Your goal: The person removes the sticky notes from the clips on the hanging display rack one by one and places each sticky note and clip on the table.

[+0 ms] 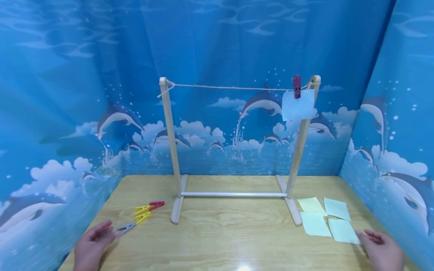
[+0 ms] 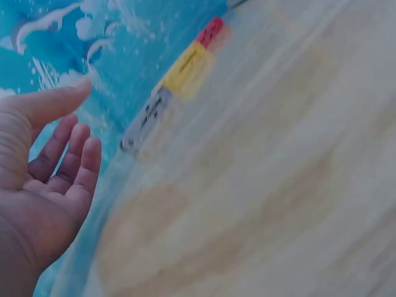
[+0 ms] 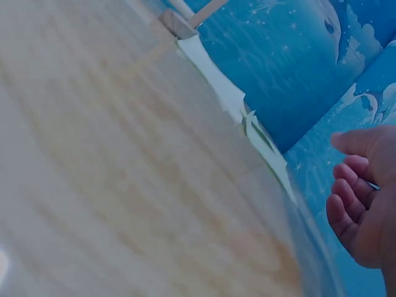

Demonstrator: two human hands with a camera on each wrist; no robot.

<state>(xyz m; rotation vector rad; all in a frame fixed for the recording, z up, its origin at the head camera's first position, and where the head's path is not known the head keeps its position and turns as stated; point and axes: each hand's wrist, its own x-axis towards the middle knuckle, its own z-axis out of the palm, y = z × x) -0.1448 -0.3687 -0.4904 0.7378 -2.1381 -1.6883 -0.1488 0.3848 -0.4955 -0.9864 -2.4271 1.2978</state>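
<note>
In the head view my left hand [image 1: 93,244] is at the lower left, beside a grey clothespin [image 1: 126,228]. The left wrist view shows a gap between those relaxed fingers and the grey clothespin [image 2: 145,120]. Beyond it lie two yellow clothespins [image 1: 142,213] and a red clothespin [image 1: 156,204]. My right hand [image 1: 383,249], fingers loosely curled and holding nothing, is beside the nearest pale blue-green paper square [image 1: 344,230]. Several paper squares lie grouped there, one of them a yellowish square [image 1: 312,206]. A purple clothespin [image 1: 296,86] clips a light blue paper square [image 1: 298,107] to the string.
A wooden frame [image 1: 300,150] stands towards the back of the table [image 1: 217,241], with a string [image 1: 234,88] tied between its posts and a white bar [image 1: 234,194] low down. Blue dolphin-print curtains [image 1: 210,45] surround the table at the back and sides.
</note>
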